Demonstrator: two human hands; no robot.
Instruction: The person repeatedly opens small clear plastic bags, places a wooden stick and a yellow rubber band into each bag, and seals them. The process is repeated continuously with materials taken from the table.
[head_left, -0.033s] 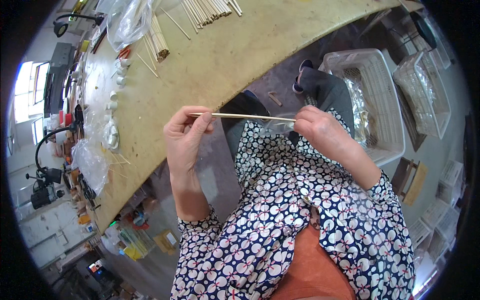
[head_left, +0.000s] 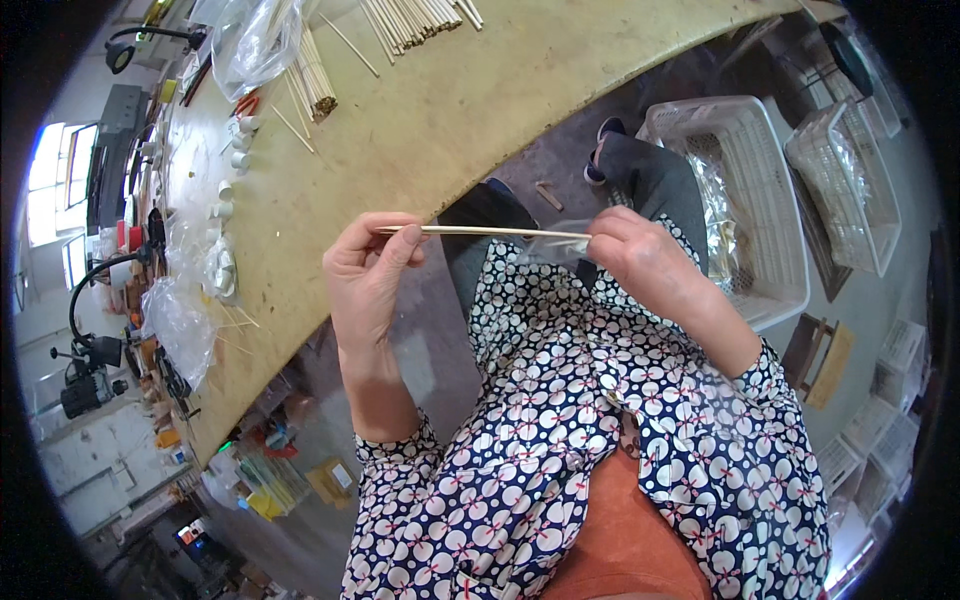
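Observation:
A thin, pale wooden stick (head_left: 480,231) spans the gap between my two hands, above my lap. My left hand (head_left: 370,265) pinches its left end between thumb and fingers, close to the table edge. At the other end, my right hand (head_left: 635,250) has its fingers closed around the stick's tip. A piece of clear plastic film, perhaps a small bag (head_left: 558,246), hangs beside the stick at my right fingers. How the film is gripped is hidden by the hand.
On the yellowish table (head_left: 420,130) lie a bundle of sticks (head_left: 318,90), more loose sticks (head_left: 405,25), plastic bags (head_left: 180,325) and several small white cylinders (head_left: 222,210). A white plastic crate (head_left: 780,200) with shiny packets stands at my right, a second crate (head_left: 850,190) beyond it.
Both hands and the stick are almost where they were, shifted very slightly left. The clear film by my right fingers has moved a little and shows more plainly above the stick.

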